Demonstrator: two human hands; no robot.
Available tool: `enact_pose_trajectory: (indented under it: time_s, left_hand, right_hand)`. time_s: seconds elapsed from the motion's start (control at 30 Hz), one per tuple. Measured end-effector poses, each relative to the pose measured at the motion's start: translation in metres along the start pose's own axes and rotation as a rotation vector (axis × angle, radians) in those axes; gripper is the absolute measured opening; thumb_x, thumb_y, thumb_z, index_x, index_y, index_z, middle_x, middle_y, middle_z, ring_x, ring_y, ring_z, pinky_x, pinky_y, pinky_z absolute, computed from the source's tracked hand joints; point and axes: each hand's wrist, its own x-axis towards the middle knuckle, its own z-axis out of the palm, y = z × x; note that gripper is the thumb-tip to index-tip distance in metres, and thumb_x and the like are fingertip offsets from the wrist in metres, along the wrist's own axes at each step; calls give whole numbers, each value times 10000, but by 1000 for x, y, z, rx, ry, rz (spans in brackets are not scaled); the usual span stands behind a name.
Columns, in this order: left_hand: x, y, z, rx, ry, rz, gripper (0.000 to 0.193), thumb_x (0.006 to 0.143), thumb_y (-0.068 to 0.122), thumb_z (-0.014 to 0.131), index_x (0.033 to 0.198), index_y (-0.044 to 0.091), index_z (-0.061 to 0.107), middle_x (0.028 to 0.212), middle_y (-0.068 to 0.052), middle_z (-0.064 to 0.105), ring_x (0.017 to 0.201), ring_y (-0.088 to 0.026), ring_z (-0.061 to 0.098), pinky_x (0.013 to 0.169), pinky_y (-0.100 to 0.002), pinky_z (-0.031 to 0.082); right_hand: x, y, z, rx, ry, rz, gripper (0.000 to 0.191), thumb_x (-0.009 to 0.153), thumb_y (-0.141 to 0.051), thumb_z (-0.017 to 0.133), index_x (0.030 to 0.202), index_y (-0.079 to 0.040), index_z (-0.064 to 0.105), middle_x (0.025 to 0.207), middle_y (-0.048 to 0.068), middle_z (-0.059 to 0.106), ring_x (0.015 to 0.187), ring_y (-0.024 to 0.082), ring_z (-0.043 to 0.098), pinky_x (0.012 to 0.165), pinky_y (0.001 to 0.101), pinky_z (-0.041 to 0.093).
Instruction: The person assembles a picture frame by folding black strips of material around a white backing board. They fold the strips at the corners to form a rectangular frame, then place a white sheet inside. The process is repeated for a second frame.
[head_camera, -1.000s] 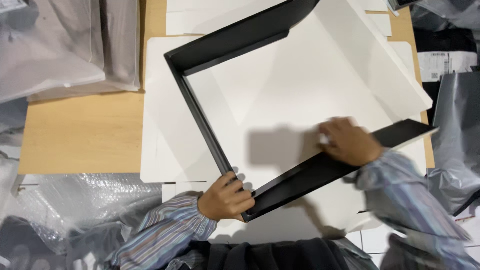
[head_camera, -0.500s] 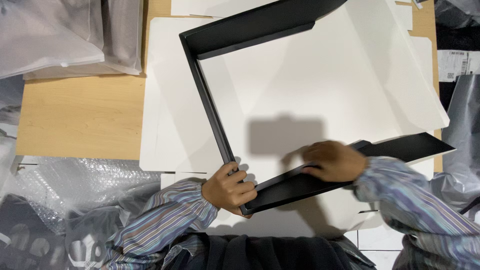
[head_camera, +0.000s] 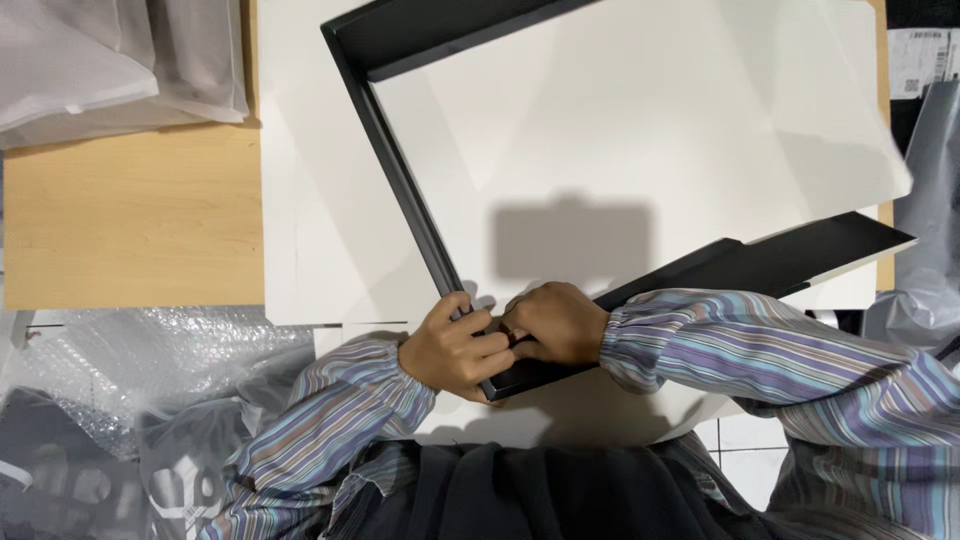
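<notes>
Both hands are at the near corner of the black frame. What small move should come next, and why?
Probably press the corner joint together: the left hand and right hand both grip the near corner of the black rectangular frame, which lies on the white board.

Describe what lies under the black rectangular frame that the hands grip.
Under the black rectangular frame lies a large white sheet on a light wooden table. Both hands, left hand and right hand, cover the frame's near corner.

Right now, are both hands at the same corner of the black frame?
Yes, the left hand and right hand meet, touching, at the near corner of the black frame.
</notes>
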Motion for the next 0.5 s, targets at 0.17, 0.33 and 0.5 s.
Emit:
enact_pose_trajectory:
  time_s: [0.17,0.33,0.5]
  left_hand:
    - [-1,1,0,30,-5,-10,298,907,422,672,723,189,646,679,76,552,684,-139,550,739,-379,451]
    - [0,0,-1,21,-37,-20,366,875,451,692,646,183,592,632,63,533,642,-143,534,706,-378,453]
    - [-1,-1,-2,32,-60,-20,363,875,479,699,684,180,619,666,67,547,672,-138,531,744,-378,450]
  right_hand:
    - [-3,3,5,48,52,-71,220,769,-237,784,686,-58,686,743,74,709,780,277,694,756,435,540]
    - [-3,8,8,8,86,-211,223,786,-197,754,615,-71,684,713,64,703,746,265,702,734,417,553]
    - [-5,11,9,-126,72,-345,170,779,-137,727,620,-96,683,713,51,705,672,219,704,674,385,575]
